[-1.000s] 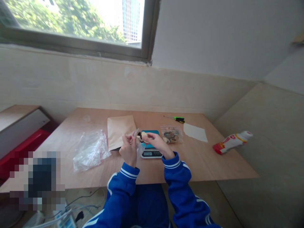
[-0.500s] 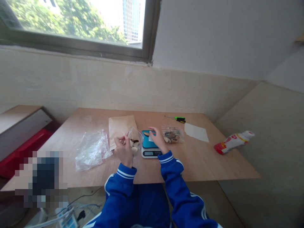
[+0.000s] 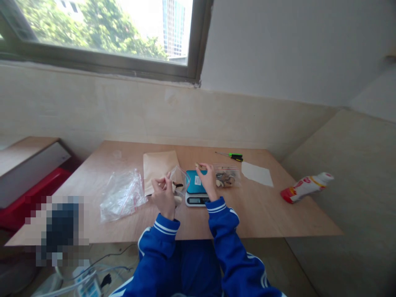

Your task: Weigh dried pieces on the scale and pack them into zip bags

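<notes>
Between both hands: blue scale (image 3: 197, 187), readout too small to read. L hand (image 3: 163, 194) fingers pinch small clear bag (image 3: 178, 181) w/ bits inside. R hand (image 3: 207, 179) fingertips grip small piece (image 3: 198, 166) above scale. Filled zip bag (image 3: 227, 176) just right of R fingers. Red-white bottle (image 3: 306, 186) well right, label unreadable.

Green-handled screwdriver (image 3: 233, 156) at table's (image 3: 278, 214) far edge, white paper sheet (image 3: 257, 173) near it. Red-white bottle (image 3: 306, 187) lying off to the right. Brown envelope (image 3: 157, 167) beside heap of clear bags (image 3: 122, 196).
</notes>
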### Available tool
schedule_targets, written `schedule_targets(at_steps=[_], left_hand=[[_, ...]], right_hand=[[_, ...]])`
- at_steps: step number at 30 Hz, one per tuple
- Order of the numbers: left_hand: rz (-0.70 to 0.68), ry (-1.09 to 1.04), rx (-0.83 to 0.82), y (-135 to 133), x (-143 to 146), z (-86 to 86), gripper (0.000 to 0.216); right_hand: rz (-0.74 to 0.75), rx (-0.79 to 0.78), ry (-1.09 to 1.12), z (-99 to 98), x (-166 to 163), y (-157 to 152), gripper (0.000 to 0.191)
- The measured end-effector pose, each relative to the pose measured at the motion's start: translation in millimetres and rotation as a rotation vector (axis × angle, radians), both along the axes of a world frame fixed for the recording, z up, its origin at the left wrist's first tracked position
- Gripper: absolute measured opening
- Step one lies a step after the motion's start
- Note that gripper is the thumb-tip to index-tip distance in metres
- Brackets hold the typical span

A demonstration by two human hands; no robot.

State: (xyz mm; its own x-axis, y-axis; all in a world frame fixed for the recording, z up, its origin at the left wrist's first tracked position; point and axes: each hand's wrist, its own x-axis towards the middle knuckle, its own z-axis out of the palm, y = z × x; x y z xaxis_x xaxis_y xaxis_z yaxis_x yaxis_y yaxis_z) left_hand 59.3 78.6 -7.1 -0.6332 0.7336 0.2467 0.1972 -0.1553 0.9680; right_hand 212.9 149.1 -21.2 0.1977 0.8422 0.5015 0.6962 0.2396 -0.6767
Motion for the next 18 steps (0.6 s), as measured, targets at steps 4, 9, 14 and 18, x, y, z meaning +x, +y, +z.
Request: schedule_targets(at_steps=[4, 9, 14, 18], left_hand=[[-0.022, -0.014, 0.003, -1, 3, 0.0, 0.020], [-0.063, -0.124, 0.047, -6, 6, 6.5, 0.020], [-0.050, -0.278, 0.125, -10, 9, 13.6, 0.021], [-0.090, -0.468, 0.186, -13, 13, 12.9, 0.025]], right_hand=[[0.121, 0.113, 0.029, 44.0, -12, -19, 0.022], [0.332, 0.035, -0.049, 66.3, -23, -48, 0.032], [0.382, -0.123, 0.135, 36.7, -14, -74, 0.053], [0.535, -0.261, 0.302, 12.1, -23, -93, 0.092]])
